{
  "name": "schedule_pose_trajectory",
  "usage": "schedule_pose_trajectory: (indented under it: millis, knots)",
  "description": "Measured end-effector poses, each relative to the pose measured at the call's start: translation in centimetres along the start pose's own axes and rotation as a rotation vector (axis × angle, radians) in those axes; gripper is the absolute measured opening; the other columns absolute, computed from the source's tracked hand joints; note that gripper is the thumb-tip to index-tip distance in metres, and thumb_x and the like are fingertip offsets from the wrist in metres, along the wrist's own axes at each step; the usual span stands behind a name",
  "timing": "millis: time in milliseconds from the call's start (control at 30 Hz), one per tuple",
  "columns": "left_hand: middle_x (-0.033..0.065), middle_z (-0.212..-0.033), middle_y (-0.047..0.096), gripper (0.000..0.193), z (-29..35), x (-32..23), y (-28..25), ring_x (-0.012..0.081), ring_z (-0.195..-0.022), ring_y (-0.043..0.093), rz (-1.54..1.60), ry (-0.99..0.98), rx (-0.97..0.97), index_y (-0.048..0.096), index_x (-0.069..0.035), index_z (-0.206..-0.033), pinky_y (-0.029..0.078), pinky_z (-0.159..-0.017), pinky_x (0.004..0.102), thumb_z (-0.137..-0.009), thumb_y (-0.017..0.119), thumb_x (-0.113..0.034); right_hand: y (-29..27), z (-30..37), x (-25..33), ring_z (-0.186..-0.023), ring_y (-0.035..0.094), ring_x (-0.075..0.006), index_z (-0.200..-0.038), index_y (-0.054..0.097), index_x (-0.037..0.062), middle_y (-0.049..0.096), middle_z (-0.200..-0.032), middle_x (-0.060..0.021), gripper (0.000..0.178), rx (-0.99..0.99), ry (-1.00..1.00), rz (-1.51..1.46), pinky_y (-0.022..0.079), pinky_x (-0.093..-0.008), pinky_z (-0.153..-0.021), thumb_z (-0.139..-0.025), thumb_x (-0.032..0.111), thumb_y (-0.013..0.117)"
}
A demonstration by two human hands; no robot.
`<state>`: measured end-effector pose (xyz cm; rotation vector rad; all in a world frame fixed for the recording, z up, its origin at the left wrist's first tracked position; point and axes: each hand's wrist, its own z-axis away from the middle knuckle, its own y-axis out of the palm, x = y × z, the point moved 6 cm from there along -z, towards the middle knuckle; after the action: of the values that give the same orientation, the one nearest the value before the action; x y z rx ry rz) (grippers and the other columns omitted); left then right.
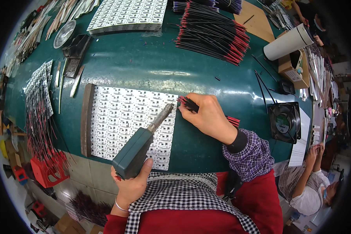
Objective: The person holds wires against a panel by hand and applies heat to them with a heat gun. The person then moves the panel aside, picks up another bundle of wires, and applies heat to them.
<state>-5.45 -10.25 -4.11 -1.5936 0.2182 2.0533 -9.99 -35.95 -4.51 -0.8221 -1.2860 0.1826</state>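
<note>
My left hand [133, 186] is wrapped round a dark green soldering gun [134, 151], whose metal tip points up and to the right. That tip is over the upper right edge of a white sheet of small circuit boards [115, 121] lying flat on the table. Just right of the sheet's edge, my right hand [211, 117] pinches a bundle of thin black wires with red ends [189, 103]. More red ends stick out beside the wrist. Whether a wire touches the gun's tip is too small to tell. Along the sheet's left edge lies a dark bar [87, 121].
On the green table [152, 78] are a large wire pile [210, 33], a stack of board sheets [126, 15], a black tray [75, 58] and a metal bowl [64, 34]. Rightward stand a white tumbler [288, 42] and a black fan [284, 122]. Wired boards [41, 105] hang over the left edge.
</note>
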Motion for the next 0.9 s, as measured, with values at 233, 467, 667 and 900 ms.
schedule_pose_trajectory:
  millis: [233, 467, 667, 900]
  knots:
    - [0.0021, -0.081, 0.069, 0.016, -0.1, 0.1, 0.5, 0.0065, -0.067, 0.058, 0.025, -0.026, 0.030, 0.070, 0.004, -0.094, 0.048, -0.061, 0.0233, -0.084, 0.078, -0.006, 0.2, 0.0, -0.2, -0.052, 0.051, -0.0322, -0.083, 0.061, -0.0069, 0.056, -0.065, -0.0221, 0.019, -0.031, -0.029, -0.001, 0.043, -0.0395, -0.055, -0.084, 0.010, 0.069]
    - [0.0010, -0.079, 0.069, 0.016, -0.4, -1.1, 0.9, 0.0058, -0.066, 0.056, -0.070, 0.090, 0.063, 0.070, 0.004, -0.093, 0.047, -0.059, 0.0235, -0.084, 0.078, -0.007, 0.2, -0.1, -0.2, -0.053, 0.053, -0.0351, -0.082, 0.061, -0.0074, 0.057, -0.066, -0.0237, 0.020, -0.050, -0.021, 0.004, 0.044, -0.0400, -0.055, -0.085, 0.011, 0.069]
    - [0.0040, -0.079, 0.070, 0.019, 0.0, -0.5, 0.0, 0.0084, -0.065, 0.060, -0.149, 0.202, 0.007, 0.071, 0.004, -0.093, 0.048, -0.059, 0.0248, -0.083, 0.080, -0.010, 0.1, -0.2, -0.1, -0.061, 0.060, -0.0415, -0.081, 0.065, -0.0025, 0.060, -0.063, -0.0219, 0.017, -0.030, 0.028, 0.039, 0.048, -0.0482, -0.062, -0.084, 0.014, 0.067]
    - [0.0044, -0.079, 0.070, 0.018, 0.1, -0.9, 0.5, 0.0085, -0.065, 0.060, -0.045, 0.129, 0.011, 0.070, 0.003, -0.092, 0.048, -0.060, 0.0242, -0.082, 0.080, -0.008, 0.0, -0.6, -0.4, -0.062, 0.061, -0.0410, -0.084, 0.067, -0.0037, 0.061, -0.065, -0.0226, 0.018, 0.029, 0.065, 0.020, 0.048, -0.0478, -0.063, -0.084, 0.015, 0.068]
